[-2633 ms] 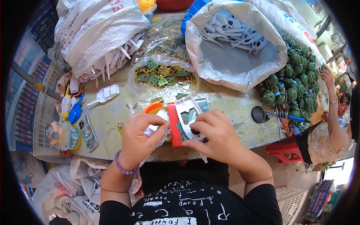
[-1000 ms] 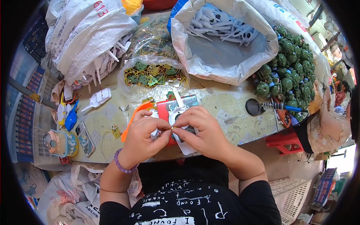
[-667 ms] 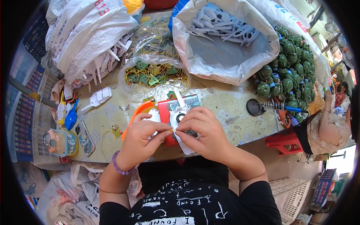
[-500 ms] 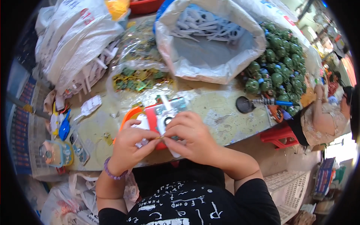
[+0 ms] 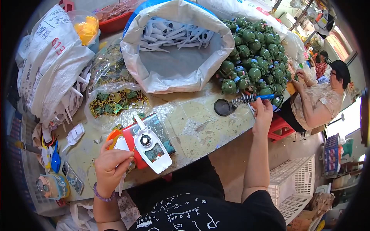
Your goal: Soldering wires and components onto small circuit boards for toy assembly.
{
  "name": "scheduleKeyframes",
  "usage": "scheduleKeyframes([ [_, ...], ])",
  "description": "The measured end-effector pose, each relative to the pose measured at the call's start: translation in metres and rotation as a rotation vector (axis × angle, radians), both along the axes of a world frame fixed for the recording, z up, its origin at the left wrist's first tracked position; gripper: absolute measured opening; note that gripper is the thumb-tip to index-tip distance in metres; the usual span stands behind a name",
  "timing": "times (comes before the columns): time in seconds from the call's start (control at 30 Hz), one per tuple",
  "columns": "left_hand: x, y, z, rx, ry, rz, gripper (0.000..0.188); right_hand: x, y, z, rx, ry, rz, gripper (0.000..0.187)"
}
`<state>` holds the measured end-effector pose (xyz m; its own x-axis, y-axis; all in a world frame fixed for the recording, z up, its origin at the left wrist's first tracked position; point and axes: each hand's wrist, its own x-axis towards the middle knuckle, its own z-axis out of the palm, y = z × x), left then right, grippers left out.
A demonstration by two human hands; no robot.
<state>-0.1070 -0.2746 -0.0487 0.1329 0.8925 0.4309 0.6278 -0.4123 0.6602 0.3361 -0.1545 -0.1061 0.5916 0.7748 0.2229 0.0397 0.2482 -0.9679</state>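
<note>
At the right side of the table my right hand (image 5: 263, 115) has its fingers closed on the blue handle of a soldering iron (image 5: 252, 99). The iron's tip end rests in a spring holder on a round black base (image 5: 223, 107). My left hand (image 5: 111, 165) pinches a thin yellow wire (image 5: 133, 151) just left of a white plastic housing (image 5: 162, 163). A round black part (image 5: 145, 140) sits in that housing. The housing lies on a red and teal box (image 5: 163, 133), its lower end over the near table edge.
A big white sack (image 5: 173, 82) of white plastic parts stands at the back. Green round parts (image 5: 254, 57) are heaped right of it. Left are a bag of wired circuit boards (image 5: 113, 104), another sack (image 5: 50, 69) and a phone (image 5: 73, 177). A co-worker (image 5: 316, 96) sits at right.
My right hand has left the housing and reached right to the soldering iron. My left hand has moved slightly left and down, still pinching. The whole view has shifted and turned.
</note>
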Motion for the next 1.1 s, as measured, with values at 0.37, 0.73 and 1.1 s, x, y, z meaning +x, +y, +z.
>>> scheduleKeyframes([
  [0.37, -0.007, -0.004, -0.007, -0.083, 0.0, 0.067, 0.011, 0.051, -0.032, 0.065, 0.232, -0.211, -0.351, 0.022],
  [0.73, 0.01, 0.019, -0.005, 0.111, 0.196, -0.015, 0.01, -0.105, -0.096, 0.039, 0.758, -0.539, 0.367, 0.026],
  [1.1, 0.022, 0.025, -0.002, 0.067, 0.308, 0.007, 0.006, -0.141, -0.086, 0.05, 0.701, -0.592, 0.881, 0.024],
])
